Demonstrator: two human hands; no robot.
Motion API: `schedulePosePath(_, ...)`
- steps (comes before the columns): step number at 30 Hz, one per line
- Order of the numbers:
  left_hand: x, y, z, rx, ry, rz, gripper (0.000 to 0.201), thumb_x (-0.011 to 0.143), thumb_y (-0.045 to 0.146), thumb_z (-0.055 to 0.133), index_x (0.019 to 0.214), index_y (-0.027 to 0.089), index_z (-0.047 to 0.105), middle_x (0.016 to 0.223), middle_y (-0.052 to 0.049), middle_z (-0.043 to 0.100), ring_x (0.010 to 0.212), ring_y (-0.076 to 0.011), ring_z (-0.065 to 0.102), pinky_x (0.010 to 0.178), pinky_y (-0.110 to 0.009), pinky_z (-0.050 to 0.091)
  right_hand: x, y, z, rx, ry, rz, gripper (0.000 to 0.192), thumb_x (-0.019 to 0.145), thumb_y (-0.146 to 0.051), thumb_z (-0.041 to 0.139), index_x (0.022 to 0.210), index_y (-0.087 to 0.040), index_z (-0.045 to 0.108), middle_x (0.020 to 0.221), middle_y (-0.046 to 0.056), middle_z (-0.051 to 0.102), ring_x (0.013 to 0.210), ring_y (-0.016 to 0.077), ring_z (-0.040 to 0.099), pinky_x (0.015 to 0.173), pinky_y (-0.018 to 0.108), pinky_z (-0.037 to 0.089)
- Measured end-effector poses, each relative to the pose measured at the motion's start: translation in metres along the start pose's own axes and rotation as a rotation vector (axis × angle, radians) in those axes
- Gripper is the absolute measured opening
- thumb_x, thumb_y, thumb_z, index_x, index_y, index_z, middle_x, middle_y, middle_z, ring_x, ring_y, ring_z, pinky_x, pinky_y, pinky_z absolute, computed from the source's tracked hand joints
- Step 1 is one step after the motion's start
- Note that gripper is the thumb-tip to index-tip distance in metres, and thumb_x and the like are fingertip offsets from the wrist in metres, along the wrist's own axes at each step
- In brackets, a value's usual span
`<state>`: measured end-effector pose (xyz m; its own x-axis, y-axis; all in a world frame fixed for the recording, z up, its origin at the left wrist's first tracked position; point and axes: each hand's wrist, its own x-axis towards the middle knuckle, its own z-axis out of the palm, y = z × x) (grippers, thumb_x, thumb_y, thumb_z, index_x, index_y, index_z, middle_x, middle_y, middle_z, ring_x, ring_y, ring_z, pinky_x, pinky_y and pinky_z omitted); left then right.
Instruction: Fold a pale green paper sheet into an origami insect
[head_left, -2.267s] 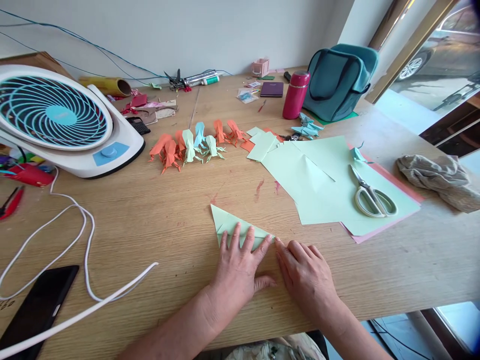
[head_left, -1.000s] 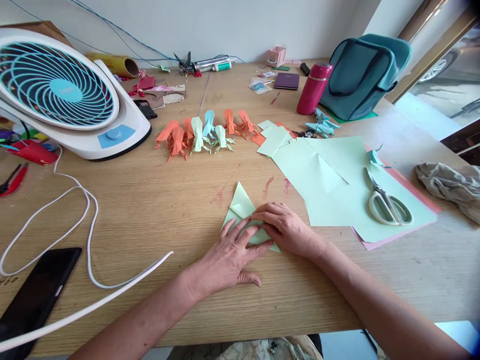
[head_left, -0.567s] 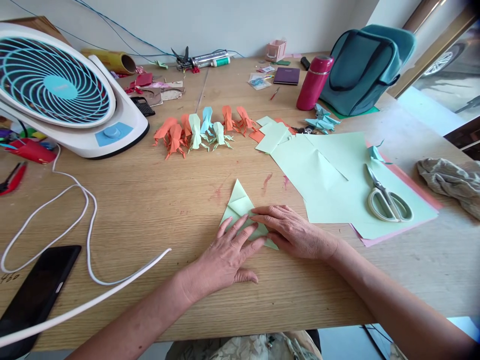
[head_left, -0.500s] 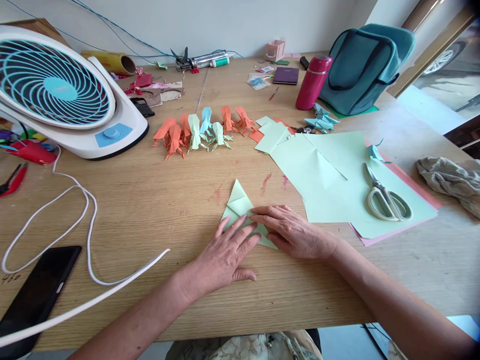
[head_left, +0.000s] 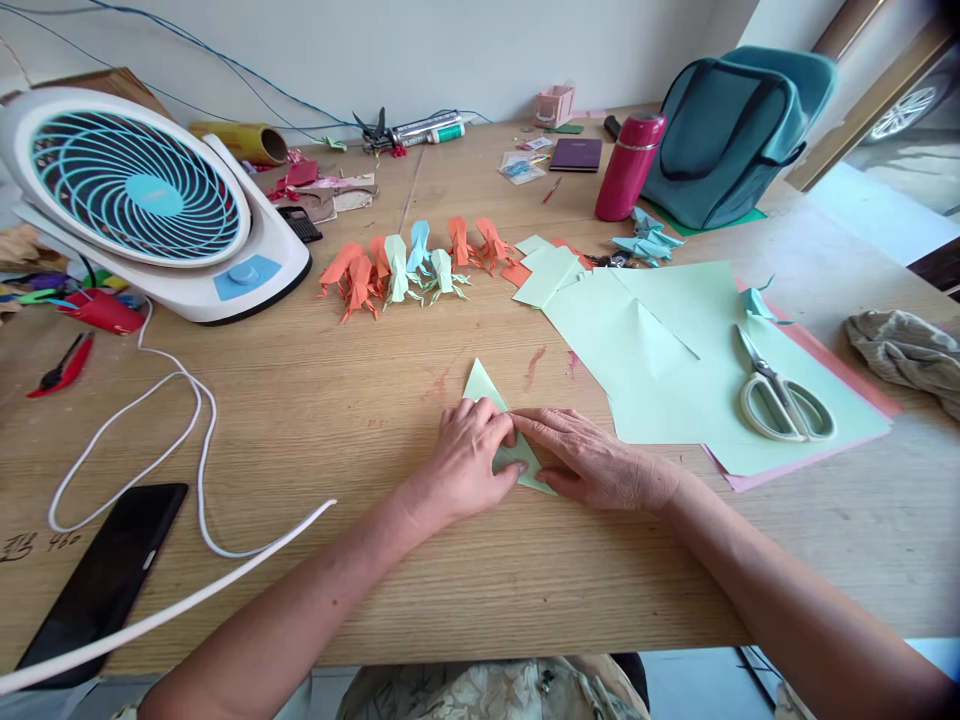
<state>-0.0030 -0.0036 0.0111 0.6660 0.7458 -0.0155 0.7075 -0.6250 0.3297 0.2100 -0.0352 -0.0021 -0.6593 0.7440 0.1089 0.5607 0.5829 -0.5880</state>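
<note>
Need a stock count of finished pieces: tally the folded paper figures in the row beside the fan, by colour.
Orange figures: 5
Light green figures: 2
Blue figure: 1
Total: 8
</note>
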Motion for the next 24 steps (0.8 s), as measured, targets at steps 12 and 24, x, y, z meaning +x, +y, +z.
schedulePosePath(12,0.028,0.013,-0.023,0.183,-0.281,-0.155,0.038,0.076,0.046,0.067,0.094,0.013,0.060,0.111,-0.014,0.058,0.111,-0.0349,0.052,0.092,-0.051,0.044,-0.004,0.005,0.006,-0.010,0.007,0.015,0.082,0.088,-0.014,0.054,0.158,-0.021,0.011,0.151,0.014,0.042,0.139,0.0250,0.039,0.113,0.048,0.033)
schedulePosePath(24,0.050,0.000,-0.038,0.195,-0.394,-0.181,0.040,0.065,0.044,0.071,0.092,0.016,0.064,0.116,-0.016,0.060,0.116,-0.0386,0.050,0.098,-0.054,0.039,-0.003,0.003,0.005,0.013,-0.008,0.011,0.079,0.088,-0.013,0.052,0.158,-0.025,0.018,0.152,0.011,0.041,0.139,0.0257,0.039,0.113,0.047,0.033)
